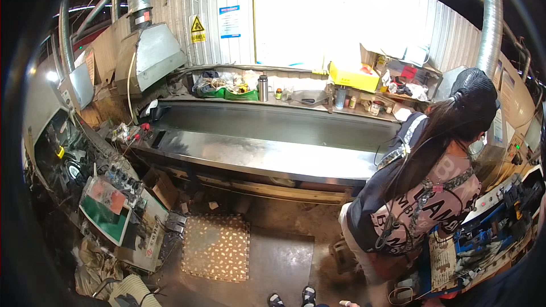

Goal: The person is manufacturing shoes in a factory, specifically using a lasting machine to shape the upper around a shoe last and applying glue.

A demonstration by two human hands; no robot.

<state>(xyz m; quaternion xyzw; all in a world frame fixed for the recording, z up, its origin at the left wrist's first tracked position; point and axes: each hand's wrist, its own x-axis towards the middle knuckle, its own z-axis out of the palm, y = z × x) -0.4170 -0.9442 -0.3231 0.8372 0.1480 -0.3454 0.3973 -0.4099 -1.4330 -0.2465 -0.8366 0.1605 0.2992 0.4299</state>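
At the lower edge, right of my sandalled feet [309, 295], a small bit of my right hand [348, 303] shows. Too little of its fingers is visible to tell how they are held or whether they hold anything. My left hand is out of the picture. Nearest to my right hand are the floor and the legs of a person [421, 193] standing at the right, turned away. Ahead runs a long metal trough [256, 125] of greyish liquid, with a wet metal ledge [267, 156] along its near side.
A patterned floor mat [216, 248] lies left of centre beside a dark mat [281, 258]. A cluttered machine with a green panel [105, 210] stands at left. At right is a bench of tools [495, 233]. Behind the trough, a shelf bears a steel flask [263, 88] and a yellow bin [354, 77].
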